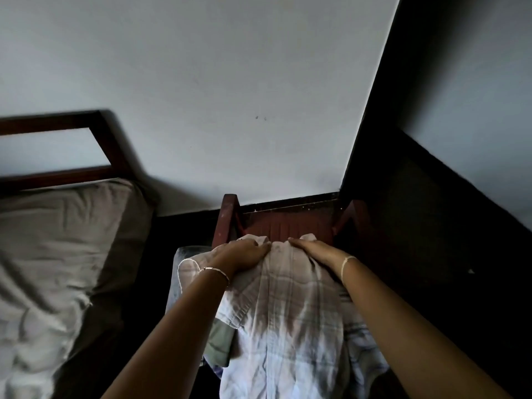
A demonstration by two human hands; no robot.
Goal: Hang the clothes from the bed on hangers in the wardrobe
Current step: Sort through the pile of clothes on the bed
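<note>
Before a red-brown wooden chair (229, 218), left hand (248, 252) and right hand (314, 249) lie flat (pinching nothing) on a pale checked cotton shirt (290, 318), likely squaring its shoulders for hanging.

Pale wall (230, 82), dark red chair (288, 226)

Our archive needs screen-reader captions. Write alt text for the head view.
The left hand and right hand rest on a pale plaid shirt spread over other clothes before a reddish wooden chair. A bed with crumpled grey bedding stands to the left, against a white wall.
</note>
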